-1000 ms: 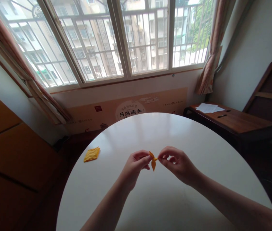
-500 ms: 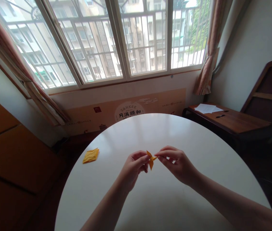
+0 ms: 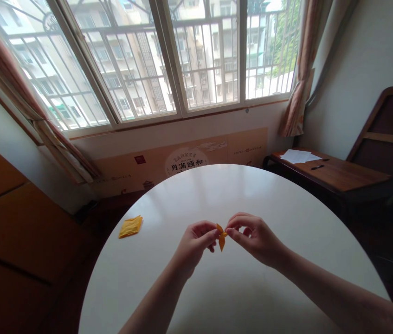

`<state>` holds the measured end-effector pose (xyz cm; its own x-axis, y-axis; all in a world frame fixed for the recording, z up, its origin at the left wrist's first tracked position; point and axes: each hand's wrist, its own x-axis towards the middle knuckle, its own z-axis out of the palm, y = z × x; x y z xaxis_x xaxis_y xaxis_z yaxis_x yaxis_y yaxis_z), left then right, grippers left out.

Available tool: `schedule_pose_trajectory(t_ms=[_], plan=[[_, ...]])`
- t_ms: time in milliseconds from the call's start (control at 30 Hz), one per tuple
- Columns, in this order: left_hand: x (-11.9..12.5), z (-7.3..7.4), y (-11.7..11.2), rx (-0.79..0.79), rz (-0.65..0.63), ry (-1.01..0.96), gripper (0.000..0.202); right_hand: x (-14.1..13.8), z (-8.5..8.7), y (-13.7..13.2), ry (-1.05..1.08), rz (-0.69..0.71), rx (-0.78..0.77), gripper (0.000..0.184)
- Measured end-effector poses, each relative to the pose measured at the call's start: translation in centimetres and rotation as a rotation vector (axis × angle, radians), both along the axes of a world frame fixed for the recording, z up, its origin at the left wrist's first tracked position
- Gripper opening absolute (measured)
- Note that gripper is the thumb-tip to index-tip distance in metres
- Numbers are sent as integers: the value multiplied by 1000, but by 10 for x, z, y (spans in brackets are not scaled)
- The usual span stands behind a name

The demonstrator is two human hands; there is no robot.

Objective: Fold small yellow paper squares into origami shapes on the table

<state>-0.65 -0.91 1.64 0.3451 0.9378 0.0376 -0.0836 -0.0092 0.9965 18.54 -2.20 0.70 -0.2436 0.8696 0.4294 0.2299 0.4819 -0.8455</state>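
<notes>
A small folded orange paper piece point(image 3: 221, 237) hangs just above the round white table point(image 3: 238, 283), pinched from both sides. My left hand point(image 3: 196, 243) grips its left side between thumb and fingertips. From the right, my right hand point(image 3: 254, 236) pinches the other side, its remaining fingers curled. The two hands nearly touch. A second piece of yellow-orange folded paper point(image 3: 131, 226) lies flat near the table's left edge, well away from both hands.
A dark wooden side table point(image 3: 335, 174) with white sheets point(image 3: 299, 156) and a pen stands at the right. A wooden chair back point(image 3: 387, 134) is behind it. A cardboard panel point(image 3: 185, 160) leans under the barred window. Wooden cabinets fill the left side.
The hands have drawn slightly closer together on the orange paper and sit a little lower. The view has shifted slightly. The paper on the table has not moved.
</notes>
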Motion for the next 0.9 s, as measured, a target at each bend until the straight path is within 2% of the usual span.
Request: schedule_pose_trajectory(t_ms=[200, 500, 733, 900], plan=[[0, 3, -2, 32, -16, -8, 27, -1, -6, 3, 56, 44, -105, 20], [-1, 4, -3, -13, -60, -78, 24, -2, -7, 4, 104, 110, -154, 24], [-3, 3, -2, -35, -55, -112, 24, -4, -15, 6, 244, 279, -303, 31], [-4, 4, -2, -31, -63, -126, 23, -4, -11, 5, 345, 334, -422, 30]])
